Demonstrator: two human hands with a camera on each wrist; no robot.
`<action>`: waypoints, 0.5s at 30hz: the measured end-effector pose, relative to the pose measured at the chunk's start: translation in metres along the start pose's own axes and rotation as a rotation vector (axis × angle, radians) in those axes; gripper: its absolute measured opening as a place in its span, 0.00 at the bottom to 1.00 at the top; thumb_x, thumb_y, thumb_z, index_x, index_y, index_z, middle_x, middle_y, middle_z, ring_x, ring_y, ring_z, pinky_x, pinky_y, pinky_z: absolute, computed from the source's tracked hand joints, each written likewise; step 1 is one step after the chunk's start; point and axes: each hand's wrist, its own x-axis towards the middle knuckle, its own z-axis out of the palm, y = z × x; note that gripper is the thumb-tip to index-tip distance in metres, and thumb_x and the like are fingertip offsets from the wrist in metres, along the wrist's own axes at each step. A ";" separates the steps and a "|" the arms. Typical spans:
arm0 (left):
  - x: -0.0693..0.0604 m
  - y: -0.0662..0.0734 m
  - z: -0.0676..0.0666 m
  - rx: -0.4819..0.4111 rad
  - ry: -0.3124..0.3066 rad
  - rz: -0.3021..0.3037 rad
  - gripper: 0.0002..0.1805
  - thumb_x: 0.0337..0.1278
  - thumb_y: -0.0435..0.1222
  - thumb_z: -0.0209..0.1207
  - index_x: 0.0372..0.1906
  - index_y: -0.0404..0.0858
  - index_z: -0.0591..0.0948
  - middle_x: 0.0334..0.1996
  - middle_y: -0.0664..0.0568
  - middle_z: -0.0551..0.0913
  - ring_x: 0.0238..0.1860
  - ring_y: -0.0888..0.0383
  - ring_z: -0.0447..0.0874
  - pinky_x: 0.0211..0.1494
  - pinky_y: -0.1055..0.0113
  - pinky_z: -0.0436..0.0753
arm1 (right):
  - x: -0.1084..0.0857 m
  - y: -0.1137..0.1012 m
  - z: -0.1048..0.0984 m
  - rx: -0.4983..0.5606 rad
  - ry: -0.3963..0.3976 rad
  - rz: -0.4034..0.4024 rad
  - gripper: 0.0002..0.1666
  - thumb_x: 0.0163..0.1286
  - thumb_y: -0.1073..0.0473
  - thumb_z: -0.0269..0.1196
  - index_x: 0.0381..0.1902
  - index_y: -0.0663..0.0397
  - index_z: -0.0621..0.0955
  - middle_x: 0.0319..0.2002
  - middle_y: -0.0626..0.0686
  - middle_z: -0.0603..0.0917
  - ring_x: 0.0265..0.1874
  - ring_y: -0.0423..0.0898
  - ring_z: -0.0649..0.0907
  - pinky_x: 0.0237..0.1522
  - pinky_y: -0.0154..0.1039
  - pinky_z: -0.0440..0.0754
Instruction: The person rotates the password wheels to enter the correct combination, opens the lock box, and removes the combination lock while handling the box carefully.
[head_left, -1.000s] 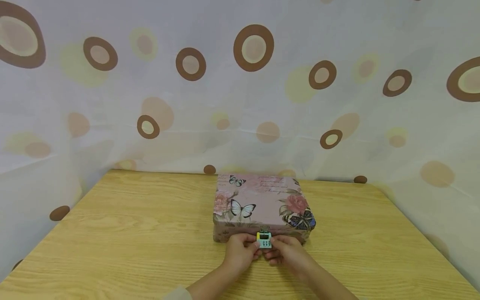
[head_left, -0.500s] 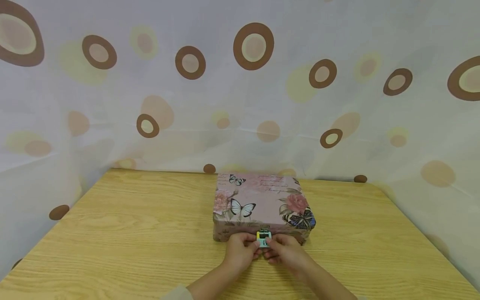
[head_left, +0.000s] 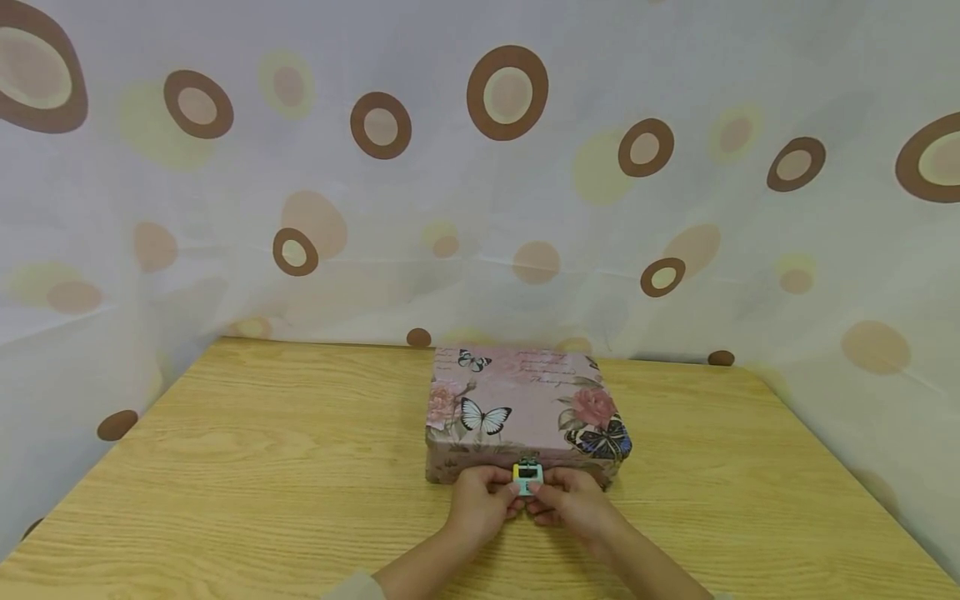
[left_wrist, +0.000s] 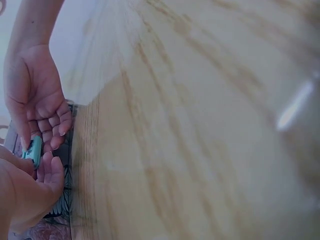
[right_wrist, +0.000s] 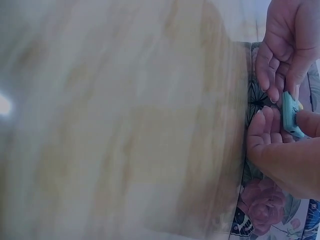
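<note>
Teal lock [head_left: 527, 480] sits between the two hands, at the near side of the floral box [head_left: 525, 412], which stands on the tabletop [head_left: 300, 442] just beyond them. Left hand [head_left: 478, 502] pinches the lock at its own edge; right hand [head_left: 579, 505] holds it from the other side, thumb over the lock's face. Can't read what's under that thumb, nor tell from here whether the shackle runs through the clasp [head_left: 528, 460] just above the fingers. Risks, my read: small body, so a loose left pinch could let it twist under thumb pressure; thumb could slip or block the sightline; pulling toward the hands could drag the box.
</note>
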 end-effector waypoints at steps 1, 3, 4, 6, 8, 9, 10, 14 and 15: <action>0.000 0.001 0.000 0.004 0.000 -0.004 0.07 0.55 0.23 0.55 0.37 0.19 0.77 0.24 0.40 0.81 0.25 0.59 0.82 0.30 0.67 0.86 | 0.000 0.000 0.000 0.004 -0.001 0.004 0.19 0.71 0.62 0.50 0.48 0.79 0.70 0.30 0.49 0.79 0.29 0.39 0.79 0.35 0.33 0.83; -0.002 0.003 0.000 0.016 0.002 -0.007 0.07 0.55 0.22 0.55 0.37 0.18 0.77 0.24 0.40 0.81 0.25 0.59 0.82 0.30 0.66 0.86 | -0.001 -0.001 -0.001 0.010 -0.007 0.014 0.21 0.72 0.60 0.49 0.49 0.78 0.70 0.30 0.49 0.80 0.29 0.38 0.79 0.35 0.33 0.83; -0.002 0.004 0.000 0.021 0.002 -0.008 0.07 0.55 0.22 0.55 0.37 0.18 0.77 0.24 0.39 0.81 0.25 0.58 0.82 0.30 0.66 0.86 | -0.002 -0.001 -0.002 0.012 -0.009 0.020 0.22 0.73 0.59 0.48 0.49 0.78 0.70 0.30 0.49 0.80 0.29 0.38 0.80 0.35 0.33 0.83; -0.002 0.004 0.000 0.028 0.001 -0.012 0.07 0.55 0.22 0.55 0.37 0.18 0.77 0.24 0.39 0.81 0.25 0.57 0.83 0.30 0.66 0.86 | -0.002 -0.002 -0.002 0.020 -0.012 0.034 0.23 0.73 0.57 0.47 0.50 0.78 0.70 0.30 0.49 0.80 0.29 0.38 0.80 0.35 0.33 0.82; -0.002 0.004 0.000 0.035 0.000 -0.011 0.07 0.56 0.22 0.55 0.37 0.18 0.77 0.25 0.38 0.81 0.26 0.56 0.83 0.30 0.65 0.86 | -0.003 -0.003 -0.002 0.020 -0.015 0.043 0.24 0.73 0.56 0.47 0.50 0.77 0.70 0.30 0.49 0.80 0.29 0.39 0.79 0.35 0.33 0.82; -0.002 0.004 0.000 0.037 -0.001 -0.009 0.07 0.56 0.22 0.55 0.37 0.18 0.77 0.25 0.38 0.81 0.26 0.55 0.83 0.30 0.65 0.86 | -0.003 -0.003 -0.002 0.015 -0.016 0.045 0.23 0.73 0.56 0.48 0.49 0.77 0.70 0.30 0.49 0.80 0.29 0.39 0.79 0.34 0.33 0.82; -0.001 0.004 0.000 0.040 -0.001 -0.009 0.07 0.56 0.22 0.55 0.37 0.18 0.77 0.25 0.38 0.81 0.26 0.55 0.84 0.30 0.65 0.86 | -0.003 -0.004 -0.002 0.012 -0.018 0.044 0.22 0.73 0.57 0.49 0.48 0.77 0.71 0.30 0.49 0.80 0.29 0.39 0.79 0.34 0.32 0.82; -0.002 0.004 0.001 0.034 0.003 -0.008 0.07 0.56 0.22 0.55 0.37 0.18 0.77 0.25 0.38 0.81 0.26 0.56 0.83 0.30 0.64 0.86 | -0.002 -0.004 0.000 -0.004 -0.022 0.030 0.19 0.71 0.59 0.51 0.45 0.76 0.72 0.30 0.49 0.80 0.28 0.39 0.79 0.34 0.32 0.82; -0.002 0.004 0.001 0.033 0.004 -0.010 0.07 0.56 0.22 0.55 0.37 0.18 0.77 0.25 0.38 0.81 0.26 0.57 0.83 0.31 0.64 0.86 | -0.002 -0.004 0.000 -0.009 -0.020 0.023 0.18 0.71 0.60 0.52 0.45 0.76 0.72 0.30 0.49 0.80 0.28 0.39 0.79 0.34 0.32 0.82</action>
